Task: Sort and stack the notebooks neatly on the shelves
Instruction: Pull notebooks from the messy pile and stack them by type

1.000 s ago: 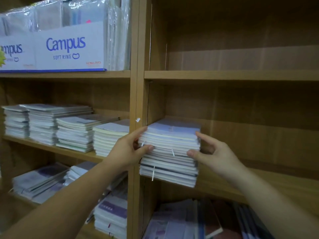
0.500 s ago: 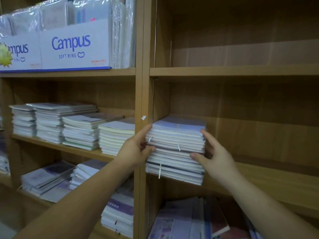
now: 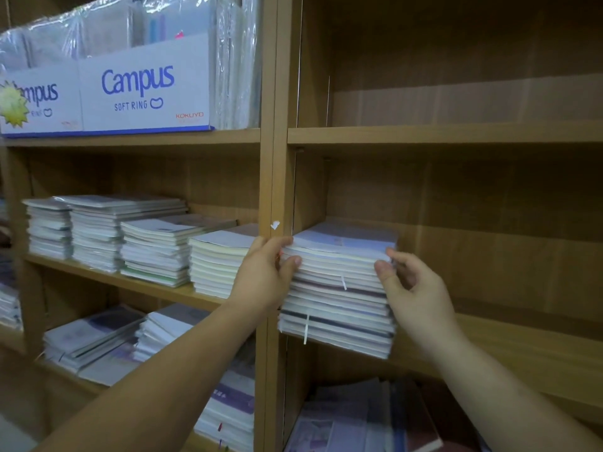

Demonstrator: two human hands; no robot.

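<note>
Centre frame, our left hand (image 3: 264, 275) and right hand (image 3: 414, 288) clasp the notebook stack (image 3: 339, 295) by its sides, fingers curled round it, stack sitting on the shelf (image 3: 522, 347), right bay.

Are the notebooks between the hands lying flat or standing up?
Lying flat: the notebook stack shows layered edges, its top cover facing up.

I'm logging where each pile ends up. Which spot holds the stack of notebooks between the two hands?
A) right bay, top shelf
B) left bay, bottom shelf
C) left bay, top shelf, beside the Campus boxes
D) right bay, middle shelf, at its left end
D: the stack of notebooks sits at the left end of the right bay's middle shelf, close to the upright divider, with the left hand and right hand at its sides.
</note>
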